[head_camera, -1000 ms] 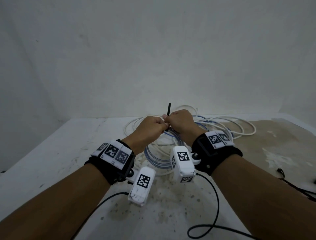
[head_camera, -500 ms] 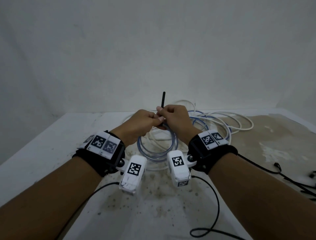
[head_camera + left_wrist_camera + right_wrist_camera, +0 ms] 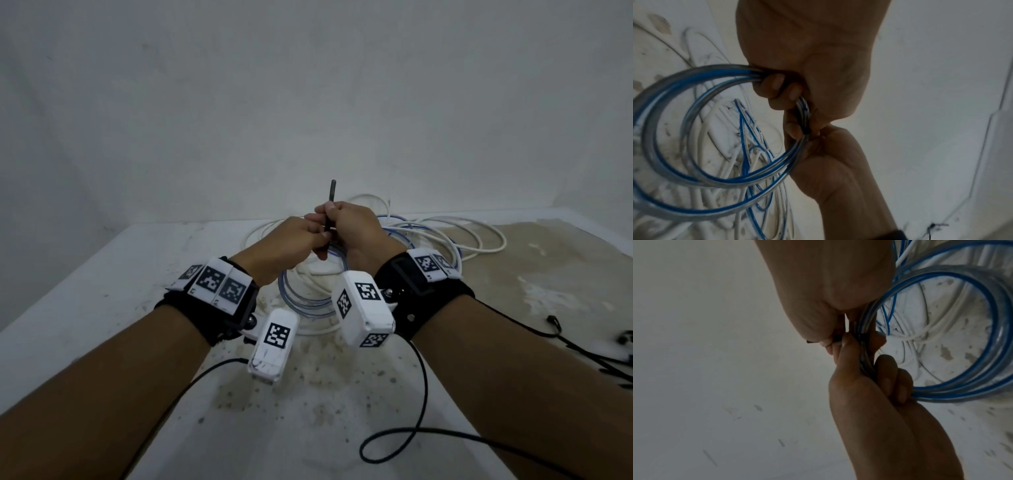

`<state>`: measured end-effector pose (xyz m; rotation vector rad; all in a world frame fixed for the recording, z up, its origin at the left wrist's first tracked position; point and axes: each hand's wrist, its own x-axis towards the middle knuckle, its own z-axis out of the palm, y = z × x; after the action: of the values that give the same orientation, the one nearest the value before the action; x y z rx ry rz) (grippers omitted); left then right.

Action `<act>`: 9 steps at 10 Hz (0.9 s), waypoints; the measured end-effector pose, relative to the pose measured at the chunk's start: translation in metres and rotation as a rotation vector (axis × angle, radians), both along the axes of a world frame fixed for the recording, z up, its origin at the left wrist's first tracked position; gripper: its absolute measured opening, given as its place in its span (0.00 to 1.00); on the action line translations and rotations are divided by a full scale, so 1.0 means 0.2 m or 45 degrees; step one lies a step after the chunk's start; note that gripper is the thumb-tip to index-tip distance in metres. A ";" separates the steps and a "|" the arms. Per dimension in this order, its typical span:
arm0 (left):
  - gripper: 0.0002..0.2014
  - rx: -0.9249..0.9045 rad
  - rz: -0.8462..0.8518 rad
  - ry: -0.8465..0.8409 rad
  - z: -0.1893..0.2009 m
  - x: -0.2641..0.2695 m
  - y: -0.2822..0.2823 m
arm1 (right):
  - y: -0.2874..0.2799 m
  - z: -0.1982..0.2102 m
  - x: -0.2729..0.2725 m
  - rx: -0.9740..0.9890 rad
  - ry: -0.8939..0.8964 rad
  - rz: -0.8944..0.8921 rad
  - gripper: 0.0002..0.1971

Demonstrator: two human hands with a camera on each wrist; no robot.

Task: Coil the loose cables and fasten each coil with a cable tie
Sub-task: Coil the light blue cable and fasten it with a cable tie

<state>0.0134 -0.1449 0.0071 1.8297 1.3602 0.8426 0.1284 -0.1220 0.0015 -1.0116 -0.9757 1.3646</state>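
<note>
Hands raised; cable tie (image 3: 331,209) pinched, apparently around coil (image 3: 694,146).

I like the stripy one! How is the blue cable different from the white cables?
The blue cable is clear with a blue stripe; the white cables are plain white. The blue cable is coiled and gripped by both hands; the white cables lie loose on the table. Both are thin and bendy.

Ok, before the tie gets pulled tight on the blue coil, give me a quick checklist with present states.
1. Left hand grips the blue coil: ok.
2. Right hand pinches the black cable tie: ok.
3. Tie wraps the bundle: ok, a band shows in the right wrist view.
4. Tail through the tie head: cannot tell, fingers hide it.
5. White cables outside the loop: cannot tell.
</note>
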 end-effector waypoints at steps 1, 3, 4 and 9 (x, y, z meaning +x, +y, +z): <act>0.11 0.140 0.075 0.074 0.03 0.04 -0.01 | 0.00 0.02 -0.01 0.022 -0.028 -0.020 0.13; 0.14 0.270 0.036 0.183 0.03 0.06 0.00 | 0.00 0.06 0.00 -0.039 -0.042 -0.119 0.14; 0.15 0.219 -0.024 0.115 0.00 0.06 0.01 | 0.00 0.06 0.01 -0.152 -0.030 -0.151 0.13; 0.12 0.181 -0.057 0.251 -0.10 0.02 0.01 | -0.05 0.04 0.02 -0.205 -0.147 0.063 0.14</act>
<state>0.0170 -0.1427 -0.0130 2.0913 1.4041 0.7688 0.1322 -0.1310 0.0104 -1.2050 -0.9937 1.4562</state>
